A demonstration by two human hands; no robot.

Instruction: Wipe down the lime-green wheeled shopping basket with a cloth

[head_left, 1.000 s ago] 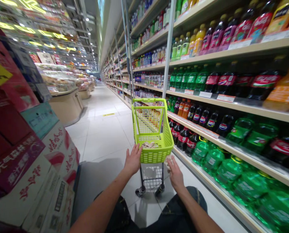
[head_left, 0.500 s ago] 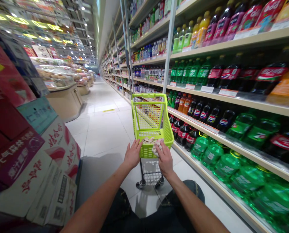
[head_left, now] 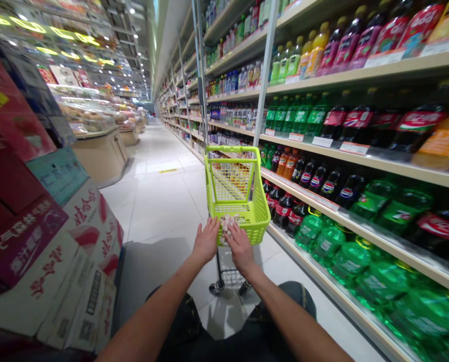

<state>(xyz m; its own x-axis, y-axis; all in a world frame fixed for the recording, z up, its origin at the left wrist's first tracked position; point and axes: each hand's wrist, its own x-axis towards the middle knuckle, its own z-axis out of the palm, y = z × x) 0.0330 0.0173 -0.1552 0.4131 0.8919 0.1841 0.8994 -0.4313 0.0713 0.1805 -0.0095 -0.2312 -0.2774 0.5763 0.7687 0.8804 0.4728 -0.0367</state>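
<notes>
A small lime-green shopping cart (head_left: 257, 213) stands in front of my knees, its basket tilted toward me. My left hand (head_left: 205, 244) rests against the basket's near left corner, fingers stretched and thumb apart. At the near rim, my right hand (head_left: 241, 250) presses a crumpled whitish-pink cloth (head_left: 228, 222) to the basket with its fingers. Part of the cloth hangs over the rim and part bunches up above the fingers. My hands are close together, with the cloth between them.
Shelves (head_left: 311, 188) of bottled drinks line the right side, close to the cart. Stacked cartons (head_left: 68, 251) stand at my left. A white tiled aisle (head_left: 160, 193) runs ahead past a rounded display counter (head_left: 100, 156). The cart's black wheels (head_left: 217, 287) rest on the floor.
My right hand has slid left along the near rim with the cloth, coming closer to my left hand. My left hand has barely moved.
</notes>
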